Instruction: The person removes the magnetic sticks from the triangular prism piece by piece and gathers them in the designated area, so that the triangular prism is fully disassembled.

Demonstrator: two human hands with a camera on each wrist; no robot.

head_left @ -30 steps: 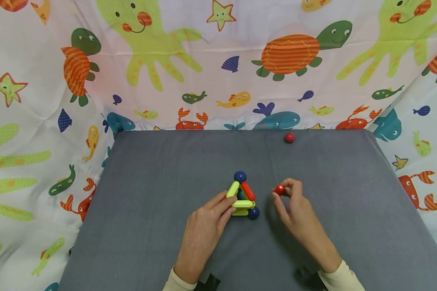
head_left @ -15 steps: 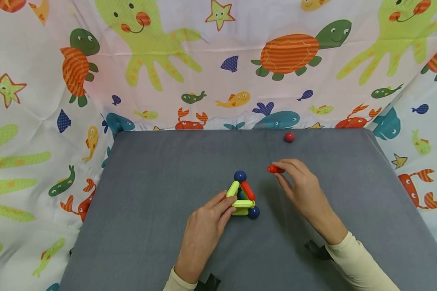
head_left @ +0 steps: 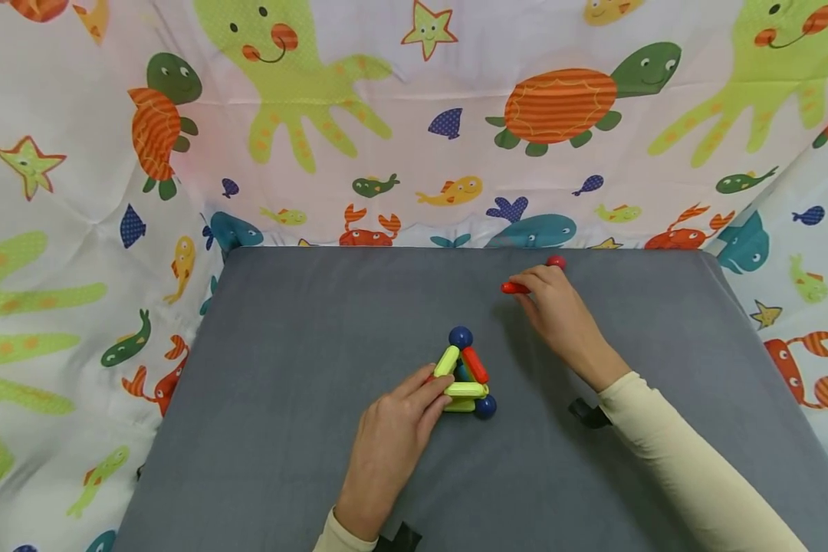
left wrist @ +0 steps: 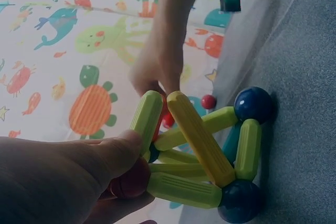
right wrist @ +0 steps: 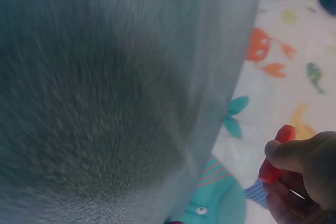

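Observation:
My left hand point(head_left: 389, 433) holds a small frame built of magnetic rods and balls on the grey table. Its thumb and fingers grip a dark red ball point(left wrist: 131, 179) at one corner, joined to light green rods point(left wrist: 184, 190). A yellow rod point(left wrist: 202, 140) slants up from a blue ball point(left wrist: 240, 202) in the left wrist view. Another blue ball point(head_left: 461, 337) tops the frame in the head view, beside a red rod point(head_left: 474, 365). Farther back, my right hand point(head_left: 562, 318) pinches a loose red rod point(right wrist: 274, 163) between thumb and fingers, above the table.
A loose red ball point(head_left: 556, 262) lies at the table's back edge, just beyond the right hand and partly covered by it. The grey cloth-covered table point(head_left: 283, 330) is bordered by a curtain point(head_left: 400, 115) printed with sea animals at the back and sides.
My right hand has moved away from the frame toward the back of the table, carrying the red rod, and now overlaps the loose ball. The left hand and frame stay in place.

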